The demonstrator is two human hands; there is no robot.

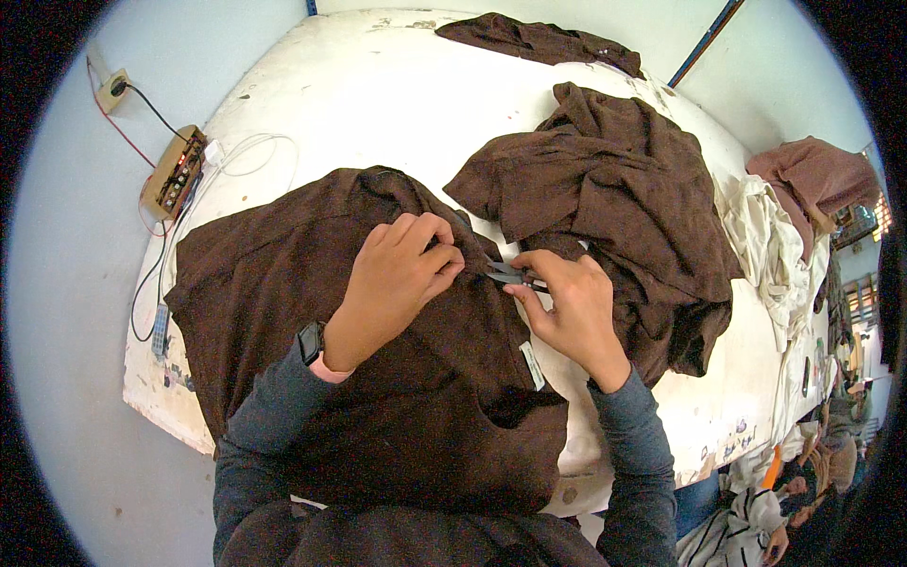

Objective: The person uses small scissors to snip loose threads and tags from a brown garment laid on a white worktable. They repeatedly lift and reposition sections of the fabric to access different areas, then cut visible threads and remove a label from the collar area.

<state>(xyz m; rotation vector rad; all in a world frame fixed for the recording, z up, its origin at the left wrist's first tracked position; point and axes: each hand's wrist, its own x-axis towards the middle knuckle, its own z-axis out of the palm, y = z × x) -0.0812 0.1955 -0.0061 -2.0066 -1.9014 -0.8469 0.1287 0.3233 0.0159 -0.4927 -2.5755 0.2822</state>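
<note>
A dark brown garment (274,265) is spread over the near part of the white table, with a small white label (532,366) near its right edge. Over its upper right edge, my left hand (402,269) is closed in a pinch; whatever is between the fingertips is too small to make out. My right hand (572,298) grips small thread snips (510,273) between thumb and fingers. Their blades point left, toward the garment's edge and my left fingertips. A dark watch (310,342) is on my left wrist.
Another brown garment (614,180) lies crumpled beyond my right hand. A further brown piece (539,40) rests at the table's (331,76) far edge. White cloth (765,246) and reddish-brown cloth (812,175) hang at right. Left, a power box (173,175) trails cables.
</note>
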